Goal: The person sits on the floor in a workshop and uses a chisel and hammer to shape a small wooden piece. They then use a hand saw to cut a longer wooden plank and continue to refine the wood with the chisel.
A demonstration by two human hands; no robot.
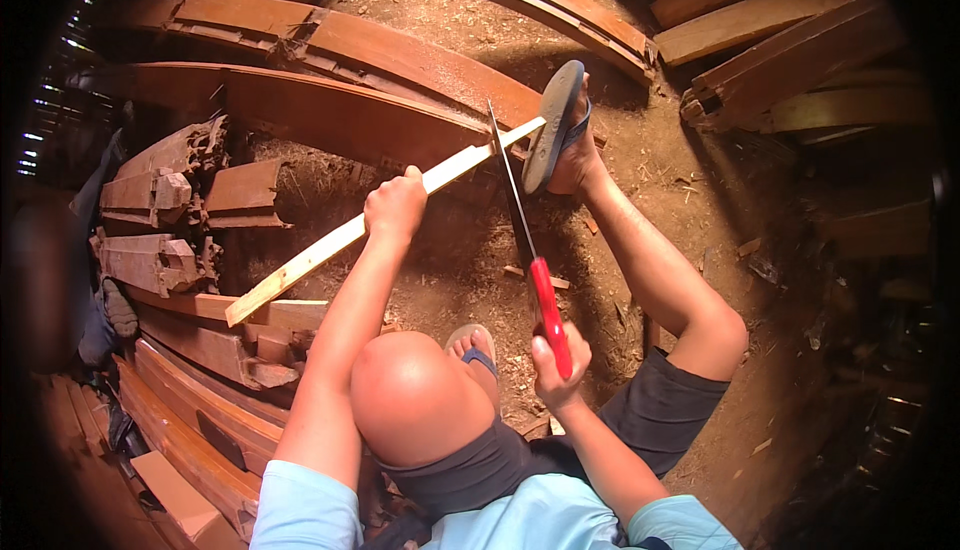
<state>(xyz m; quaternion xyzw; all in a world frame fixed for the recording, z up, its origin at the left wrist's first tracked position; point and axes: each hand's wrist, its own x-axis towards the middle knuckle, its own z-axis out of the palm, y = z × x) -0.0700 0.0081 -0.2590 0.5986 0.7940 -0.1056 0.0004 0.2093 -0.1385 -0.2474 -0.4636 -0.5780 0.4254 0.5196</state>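
Observation:
My left hand (395,205) is closed around a long pale strip of wood (320,252), which slants from lower left to upper right. My right hand (562,365) grips the red handle of a handsaw (520,220). The saw's narrow dark blade crosses the strip near its far end, just beyond a stepped notch in its edge. At that end the strip lies over a reddish-brown board (330,115), close to the sole of my sandal (555,125). My right foot, wearing the sandal, is raised against the boards.
Reddish-brown boards (430,55) lie across the far side. Broken, jagged timber pieces (150,195) are stacked at the left, and more planks (760,25) at the upper right. Wood chips litter the dirt floor (690,215). Another person's leg and shoe (118,308) show at the left edge.

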